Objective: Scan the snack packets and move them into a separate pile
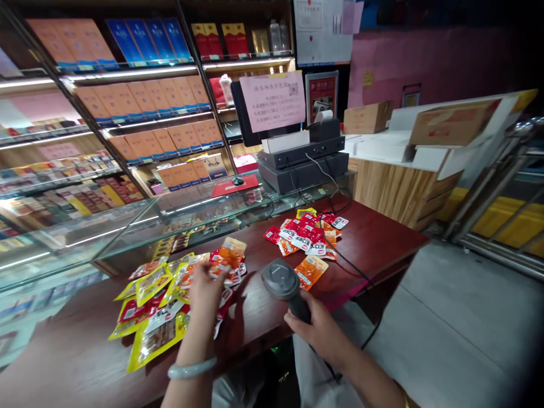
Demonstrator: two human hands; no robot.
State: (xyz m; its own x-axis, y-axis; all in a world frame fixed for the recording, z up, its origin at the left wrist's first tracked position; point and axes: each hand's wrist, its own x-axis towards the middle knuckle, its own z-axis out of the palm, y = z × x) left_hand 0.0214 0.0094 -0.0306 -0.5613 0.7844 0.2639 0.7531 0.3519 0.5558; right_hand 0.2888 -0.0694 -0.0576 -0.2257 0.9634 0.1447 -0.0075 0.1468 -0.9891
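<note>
The right hand [317, 328] is clamped around the grip of a grey barcode scanner [284, 286], whose head stands just above the dark red worktop [374, 232]. Left of the scanner, the left hand [205, 289] rests fingers-down on the near heap of snack packets [170, 294], its fingertips closed on an orange packet [227, 255] at the heap's far edge. A pale bangle [191, 369] circles that wrist. Just beyond the scanner lies a single orange packet [311, 269], and farther behind the scanner sits a second heap of red and orange packets [308, 232]. The scanner's cable [357, 269] trails past that heap toward the till [304, 161].
</note>
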